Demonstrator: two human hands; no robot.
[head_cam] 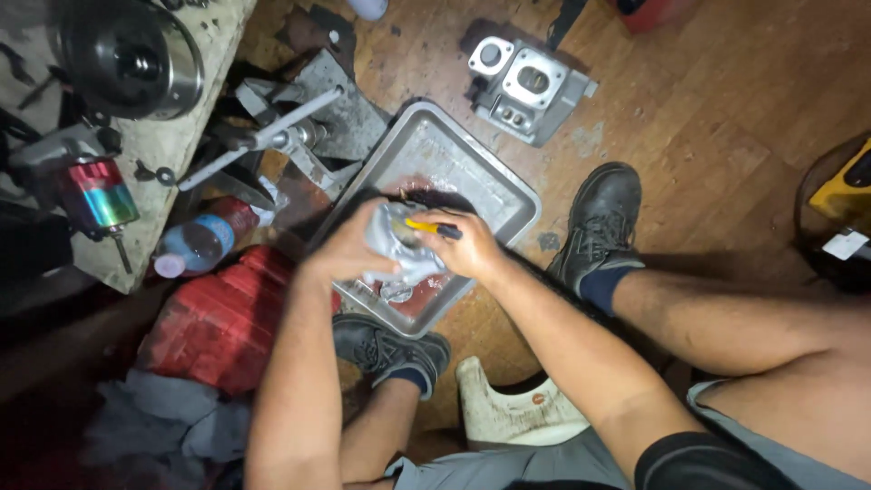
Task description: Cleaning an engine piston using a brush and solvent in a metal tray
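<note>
Warm, dim light falls from above onto the middle of the head view, so the shallow rectangular steel tray [490, 195] and the brown wooden plank floor [708, 118] are the brightest parts. The tray's bare metal shows a soft sheen without hard glare. The left edge and lower left corner sink into near black, where the crumpled grey cloth [172, 422] is hard to make out. The grey metal part [399, 249] over the tray looks slightly blurred, perhaps from motion. Straight lines bow near the edges.

The shallow rectangular metal tray [490, 186] lies on the wooden floor [708, 136]. A cast aluminium housing [531, 86] lies behind it, a red plastic canister [222, 322] to its left.
</note>
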